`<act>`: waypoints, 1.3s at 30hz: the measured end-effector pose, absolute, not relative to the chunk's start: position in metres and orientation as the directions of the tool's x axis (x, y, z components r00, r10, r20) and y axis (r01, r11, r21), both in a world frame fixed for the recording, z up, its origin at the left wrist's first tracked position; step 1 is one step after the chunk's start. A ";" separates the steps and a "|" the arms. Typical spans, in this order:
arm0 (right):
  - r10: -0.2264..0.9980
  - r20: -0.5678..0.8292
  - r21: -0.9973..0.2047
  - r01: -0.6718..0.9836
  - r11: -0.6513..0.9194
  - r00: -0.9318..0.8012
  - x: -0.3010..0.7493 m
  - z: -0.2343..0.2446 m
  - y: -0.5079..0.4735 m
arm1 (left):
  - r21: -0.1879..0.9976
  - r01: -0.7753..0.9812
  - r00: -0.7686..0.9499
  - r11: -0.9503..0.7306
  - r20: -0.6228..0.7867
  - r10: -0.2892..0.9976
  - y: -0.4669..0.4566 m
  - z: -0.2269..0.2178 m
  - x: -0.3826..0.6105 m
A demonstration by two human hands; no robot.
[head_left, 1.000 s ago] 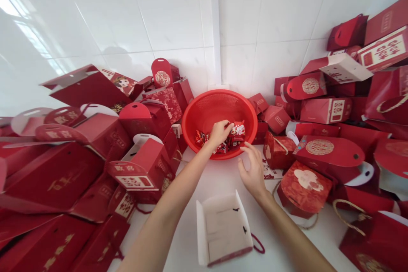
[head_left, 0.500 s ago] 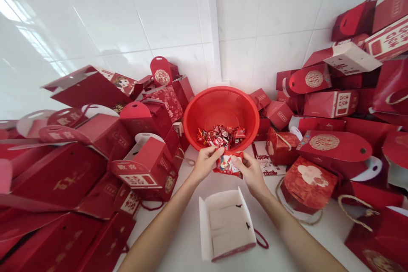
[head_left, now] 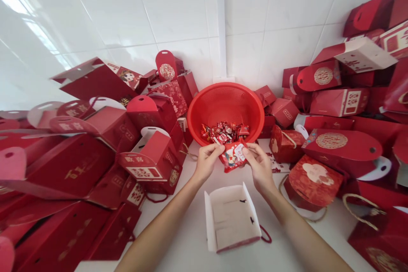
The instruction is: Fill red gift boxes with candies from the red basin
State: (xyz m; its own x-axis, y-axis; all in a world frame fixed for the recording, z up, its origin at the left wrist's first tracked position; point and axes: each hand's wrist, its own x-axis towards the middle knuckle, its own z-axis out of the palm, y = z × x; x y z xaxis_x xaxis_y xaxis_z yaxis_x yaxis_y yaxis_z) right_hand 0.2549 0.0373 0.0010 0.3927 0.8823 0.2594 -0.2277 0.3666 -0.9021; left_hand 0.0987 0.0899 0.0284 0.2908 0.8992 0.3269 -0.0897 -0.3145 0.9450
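Observation:
Between both hands is a red printed candy packet (head_left: pixel 233 156), held just in front of the basket's near rim. My left hand (head_left: pixel 207 159) pinches its left edge between thumb and fingers. On the other side, my right hand (head_left: pixel 259 163) grips the packet's right edge. Behind it, a red plastic basket (head_left: pixel 228 89) contains a small heap of wrapped candies (head_left: pixel 223 131). Closer to me, below the packet, an open gift box (head_left: pixel 234 219) lies with its pale inside facing up. A dark red cord handle (head_left: pixel 267 234) sticks out at the box's right.
Red gift boxes (head_left: pixel 68 170) are piled high on the left. More stacked boxes (head_left: pixel 342 146) crowd the right, some with rope handles. White tiled wall (head_left: pixel 181 4) rises behind the basket. A flat printed card (head_left: pixel 279 165) lies right of my right hand on the white table (head_left: pixel 188 238).
The packet has tilted, its right side now higher than before. My right hand has shifted slightly right and up along its edge. The whole view has swung a little to the left.

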 end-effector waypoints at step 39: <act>0.911 0.173 -0.869 -0.378 0.320 0.374 0.272 0.000 0.044 | 0.942 -0.319 0.379 -0.106 0.230 0.896 0.084 0.031 0.102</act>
